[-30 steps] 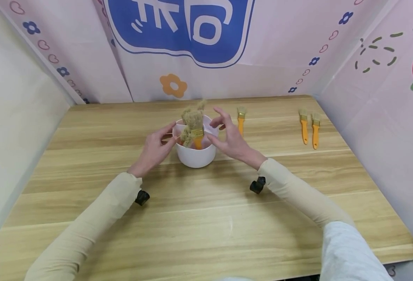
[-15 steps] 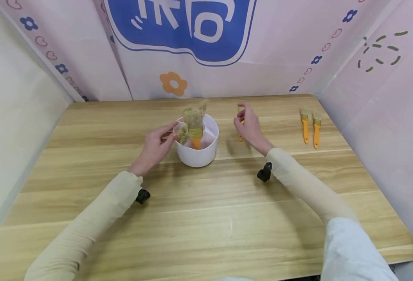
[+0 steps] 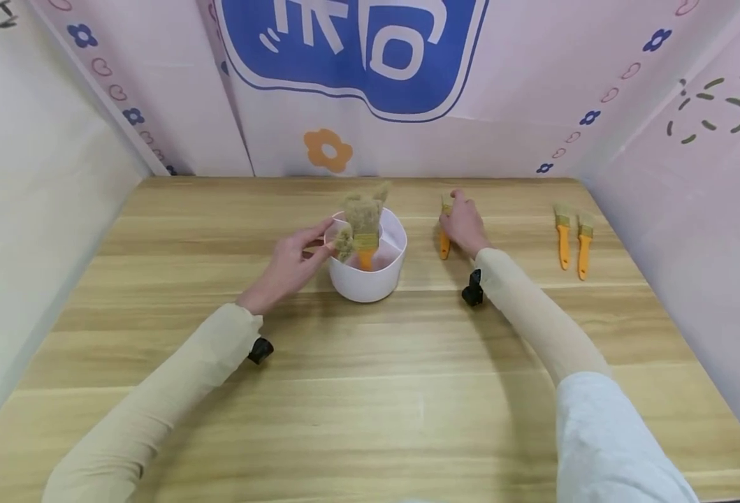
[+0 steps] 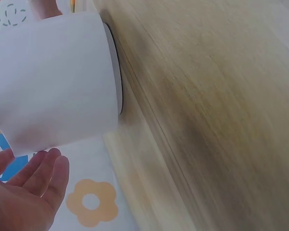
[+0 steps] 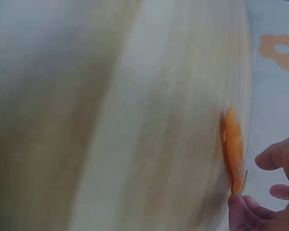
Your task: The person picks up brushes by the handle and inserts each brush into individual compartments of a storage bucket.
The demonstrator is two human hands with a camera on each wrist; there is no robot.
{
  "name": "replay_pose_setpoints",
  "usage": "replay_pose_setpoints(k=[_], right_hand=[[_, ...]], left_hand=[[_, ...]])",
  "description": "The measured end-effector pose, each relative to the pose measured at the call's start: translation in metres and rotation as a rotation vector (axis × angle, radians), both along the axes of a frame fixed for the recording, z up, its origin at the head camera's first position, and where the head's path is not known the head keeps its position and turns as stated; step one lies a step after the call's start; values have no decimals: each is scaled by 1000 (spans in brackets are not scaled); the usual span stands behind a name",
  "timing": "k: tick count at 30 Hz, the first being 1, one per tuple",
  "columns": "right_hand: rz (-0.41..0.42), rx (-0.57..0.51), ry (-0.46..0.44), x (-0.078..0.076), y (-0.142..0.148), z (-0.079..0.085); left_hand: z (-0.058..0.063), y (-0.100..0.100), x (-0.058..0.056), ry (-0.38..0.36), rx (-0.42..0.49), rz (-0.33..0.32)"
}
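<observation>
Orange and glossy, probably plastic, the slim handle of the flat paintbrush with pale bristles (image 3: pixel 445 246) should feel light, stiff and a little slick. Its bristle head is likely soft and easily splayed, so the neck, just below the brass-coloured metal band, looks the surest place to take hold. Nothing about it suggests it is fragile.

The brush lies flat on the pale wood-grain table (image 3: pixel 370 391), to the right of the white round container with inner dividers (image 3: pixel 365 283) and apart from it. Its handle points toward the person, rounded and narrowing at the neck.

The right hand (image 3: pixel 464 222) is over its upper part, fingertips touching the neck; whether they pinch it, I cannot tell. The left hand (image 3: pixel 291 264), thumb and fingers parted, rests its fingertips against the container's left side. A similar orange-handled brush (image 3: pixel 363 222) stands bristles up inside, beside fuzzy beige tufts (image 3: pixel 343 242).
</observation>
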State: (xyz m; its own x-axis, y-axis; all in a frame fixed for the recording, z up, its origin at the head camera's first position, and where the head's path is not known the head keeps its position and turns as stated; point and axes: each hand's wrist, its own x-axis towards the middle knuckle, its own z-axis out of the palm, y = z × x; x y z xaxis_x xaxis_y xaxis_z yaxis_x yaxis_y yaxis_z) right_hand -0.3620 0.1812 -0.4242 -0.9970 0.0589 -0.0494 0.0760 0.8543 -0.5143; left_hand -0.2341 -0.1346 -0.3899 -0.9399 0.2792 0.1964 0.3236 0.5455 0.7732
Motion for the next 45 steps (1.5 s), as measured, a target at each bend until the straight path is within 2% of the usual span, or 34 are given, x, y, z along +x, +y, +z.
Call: replay_pose_setpoints(k=[11, 15, 23, 29, 35, 39, 45], right_hand=[[-30, 40, -29, -9, -9, 1], [-31, 65, -50, -10, -10, 1], [-18, 125, -60, -20, -21, 8], [-45, 212, -75, -22, -22, 5], [-2, 249, -95, -18, -11, 5], [36, 222, -91, -16, -6, 14], [70, 68, -92, -11, 7, 25]], left_hand=[[2, -3, 1, -16, -42, -23], [1, -4, 1, -44, -67, -45], [7, -10, 6, -53, -106, -58], [9, -10, 10, -71, -92, -76], [3, -5, 9, -100, -70, -70], [3, -6, 6, -98, -72, -66], [3, -6, 3, -91, -67, -69]])
